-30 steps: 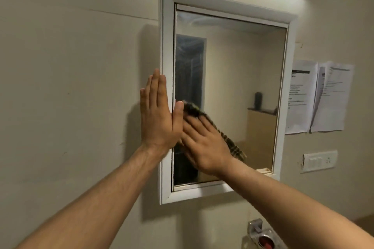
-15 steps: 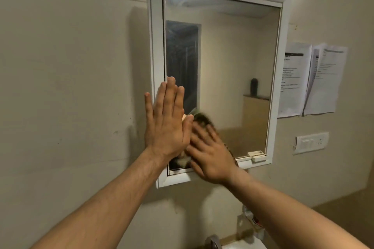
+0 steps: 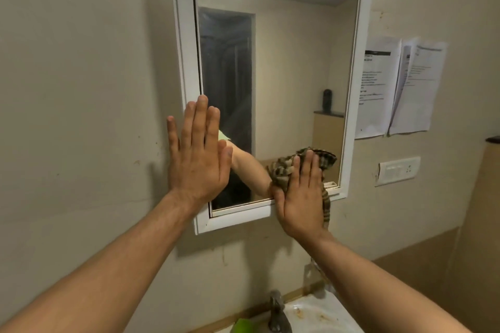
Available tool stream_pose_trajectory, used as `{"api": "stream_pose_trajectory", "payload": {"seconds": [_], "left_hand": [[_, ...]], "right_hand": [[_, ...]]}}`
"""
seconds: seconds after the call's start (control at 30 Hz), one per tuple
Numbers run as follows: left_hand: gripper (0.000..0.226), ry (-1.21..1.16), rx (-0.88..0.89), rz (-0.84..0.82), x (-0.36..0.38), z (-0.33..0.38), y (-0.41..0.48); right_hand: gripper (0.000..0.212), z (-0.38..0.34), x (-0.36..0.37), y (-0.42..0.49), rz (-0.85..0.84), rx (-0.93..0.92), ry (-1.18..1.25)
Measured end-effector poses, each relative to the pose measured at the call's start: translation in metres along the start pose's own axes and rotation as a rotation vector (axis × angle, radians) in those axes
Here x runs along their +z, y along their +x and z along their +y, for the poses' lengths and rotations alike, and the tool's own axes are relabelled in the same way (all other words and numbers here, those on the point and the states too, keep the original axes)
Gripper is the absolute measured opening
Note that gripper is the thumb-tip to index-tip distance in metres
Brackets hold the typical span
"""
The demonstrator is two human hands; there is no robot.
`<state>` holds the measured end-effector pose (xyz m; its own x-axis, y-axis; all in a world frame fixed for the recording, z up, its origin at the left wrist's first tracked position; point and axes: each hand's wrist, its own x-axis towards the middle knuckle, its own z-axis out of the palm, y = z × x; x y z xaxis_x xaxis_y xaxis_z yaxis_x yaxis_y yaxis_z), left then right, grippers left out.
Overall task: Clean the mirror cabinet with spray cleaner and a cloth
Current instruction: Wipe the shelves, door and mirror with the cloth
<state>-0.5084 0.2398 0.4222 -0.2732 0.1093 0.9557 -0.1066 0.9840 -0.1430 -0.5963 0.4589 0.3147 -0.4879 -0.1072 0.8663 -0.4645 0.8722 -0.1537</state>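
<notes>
Brown cloth [image 3: 281, 170] under flat right hand [image 3: 300, 203]

The room is dimly lit. A soft shadow is cast leftward by the mirror cabinet [image 3: 186, 62] onto the wall [image 3: 81, 89]; frame edges are bowed.

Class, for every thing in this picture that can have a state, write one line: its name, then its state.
mirror cabinet, door looks shut.
mirror glass, smeared near the top.
cloth, bunched, one end hanging.
left hand, flat, fingers straight, against the mirror cabinet's left edge.
right hand, flat, pressing the cloth to the mirror glass.
tap, no water running.
</notes>
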Motion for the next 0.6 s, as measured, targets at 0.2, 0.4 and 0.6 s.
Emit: {"api": "stream_pose_trajectory", "payload": {"seconds": [0.2,0.4,0.6], "left_hand": [[0.075,-0.058,0.027,0.006,0.002,-0.001,-0.001],[0.068,-0.392,0.084,0.082,0.002,-0.009,0.001],[0.066,-0.457,0.089,0.032,-0.013,-0.006,-0.003]], "right_hand": [[0.080,0.015,-0.013,0.017,-0.019,0.484,0.158],[0.082,-0.115,-0.002,-0.020,-0.036,0.480,0.210],[0.069,-0.163,0.018,-0.093,-0.141,-0.355,0.188]]}}
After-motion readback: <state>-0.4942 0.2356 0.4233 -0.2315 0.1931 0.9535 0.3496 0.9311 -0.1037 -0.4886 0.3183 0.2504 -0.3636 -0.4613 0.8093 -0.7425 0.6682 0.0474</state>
